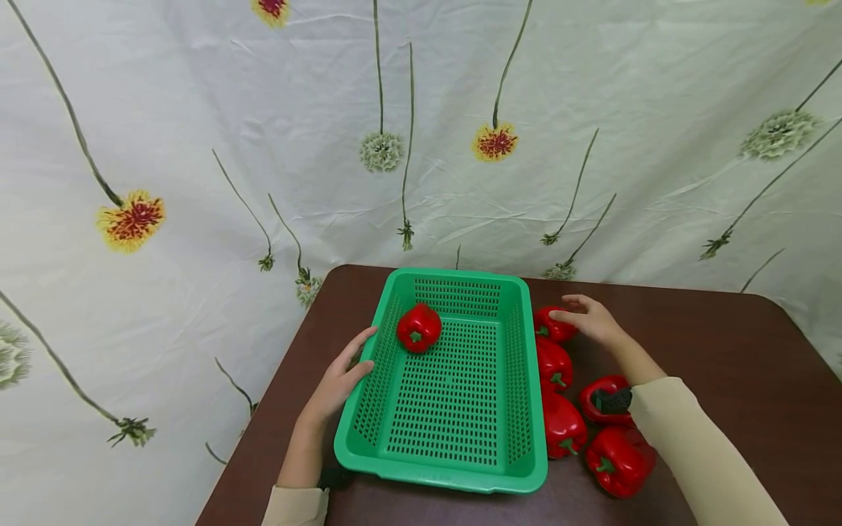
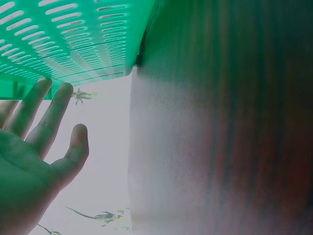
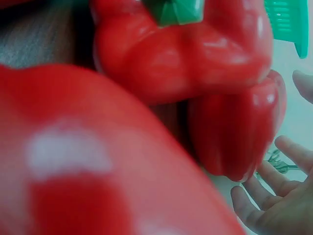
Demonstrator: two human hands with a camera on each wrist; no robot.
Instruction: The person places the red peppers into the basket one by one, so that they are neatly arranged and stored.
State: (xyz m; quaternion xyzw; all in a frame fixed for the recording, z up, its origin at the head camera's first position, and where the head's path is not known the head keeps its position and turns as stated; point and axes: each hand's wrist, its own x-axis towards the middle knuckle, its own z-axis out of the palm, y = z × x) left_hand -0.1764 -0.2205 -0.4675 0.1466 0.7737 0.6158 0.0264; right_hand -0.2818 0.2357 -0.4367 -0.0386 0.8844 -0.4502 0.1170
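A green plastic basket (image 1: 442,394) with slotted walls stands on the table, one red bell pepper (image 1: 421,321) inside it near the far left. My left hand (image 1: 334,383) is at the basket's left side, fingers extended by the rim; the left wrist view shows its fingertips close to the slotted wall (image 2: 73,39). Over the farthest red bell pepper (image 1: 551,329), right of the basket, my right hand (image 1: 590,320) reaches with spread fingers. In the right wrist view the fingers (image 3: 264,196) are beside that pepper (image 3: 234,132), not closed round it.
Several more red bell peppers lie right of the basket, including one against its wall (image 1: 562,424) and one nearer me (image 1: 618,460). A dark device by the right wrist partly covers another pepper (image 1: 601,416). Behind the brown table (image 1: 710,351) hangs a flowered cloth (image 1: 447,190).
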